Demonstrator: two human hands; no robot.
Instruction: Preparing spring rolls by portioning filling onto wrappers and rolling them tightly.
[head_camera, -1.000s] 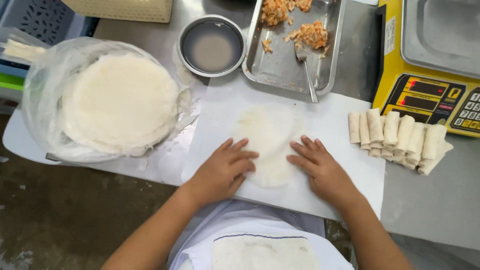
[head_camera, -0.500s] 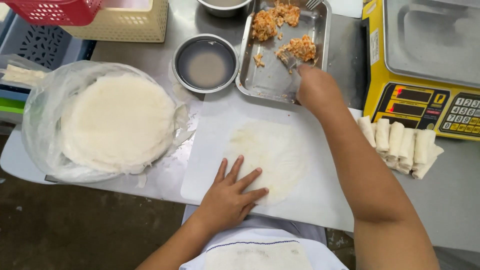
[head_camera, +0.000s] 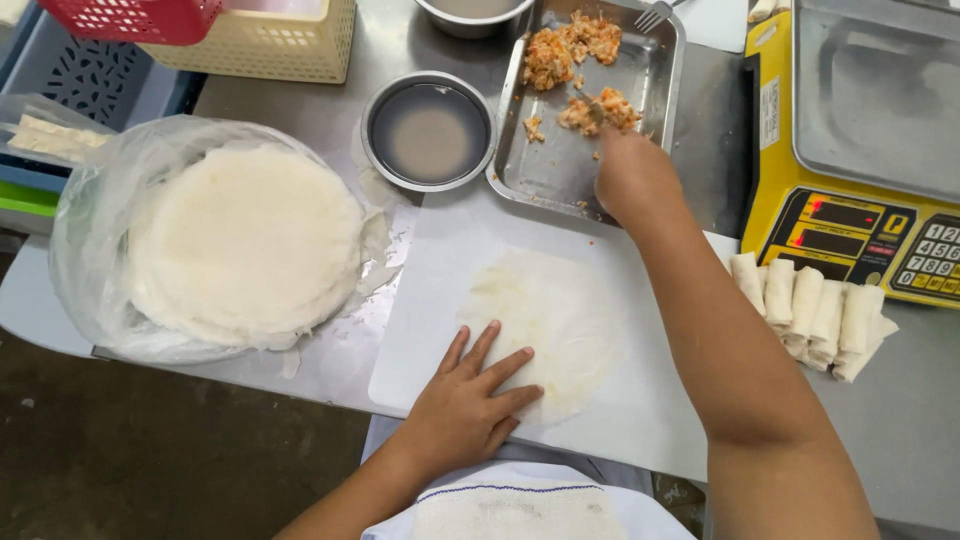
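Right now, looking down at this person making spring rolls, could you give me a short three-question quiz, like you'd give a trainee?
1. True or false: the left hand lies flat on the round wrapper spread on the white cutting board.
2. Where does the right hand reach? A) the stack of wrappers in the plastic bag B) the metal tray of orange filling C) the yellow scale
3. What lies in a row to the right of the board, in front of the scale?

Key:
1. True.
2. B; the hand is over the tray, at the filling.
3. Finished spring rolls, side by side.
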